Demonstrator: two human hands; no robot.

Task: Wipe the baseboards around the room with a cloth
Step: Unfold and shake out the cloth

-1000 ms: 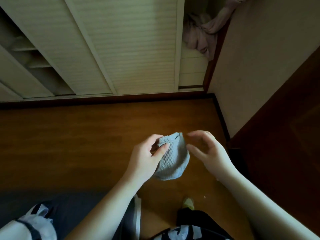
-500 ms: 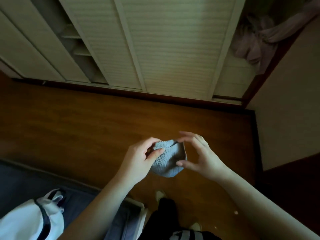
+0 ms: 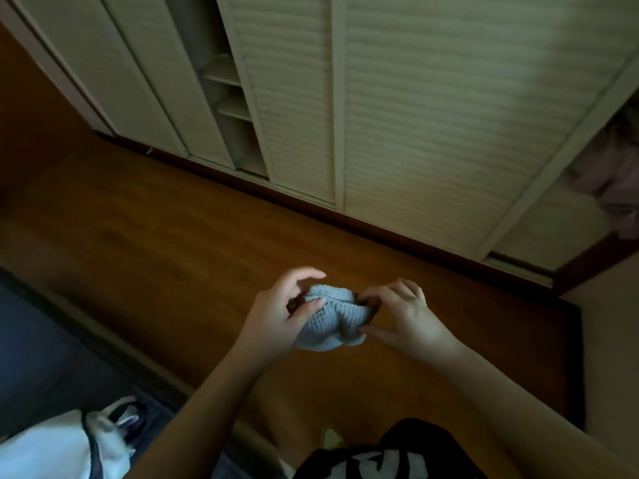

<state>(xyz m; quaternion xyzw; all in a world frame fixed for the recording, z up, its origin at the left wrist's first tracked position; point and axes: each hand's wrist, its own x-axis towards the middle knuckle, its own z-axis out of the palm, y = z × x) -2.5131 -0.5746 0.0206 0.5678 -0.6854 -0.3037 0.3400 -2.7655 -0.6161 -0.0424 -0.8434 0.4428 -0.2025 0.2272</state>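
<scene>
Item, left: white and navy fabric bag (image 3: 65, 440), lying beside a dark blue mat (image 3: 45, 344).
Item, centre: left hand (image 3: 276, 319), its grip pinching a pale blue waffle-knit cloth (image 3: 328, 323), which is being held above the brown wooden floor (image 3: 155, 243).
Item, right: right hand (image 3: 404, 316), pinching the cloth's other edge.
Item, beyond: dark wooden baseboard (image 3: 380, 233), running under cream louvred closet doors (image 3: 415, 108); cloth well apart from it.
Status: judging by this, wiping here is not yet starting; cloth is being readied.

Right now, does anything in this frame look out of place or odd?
Little stands out. One closet door is slid partly open, showing shelves, and pinkish clothing bulges out at the far right. Both hands hold the cloth, well clear of the baseboard.
</scene>
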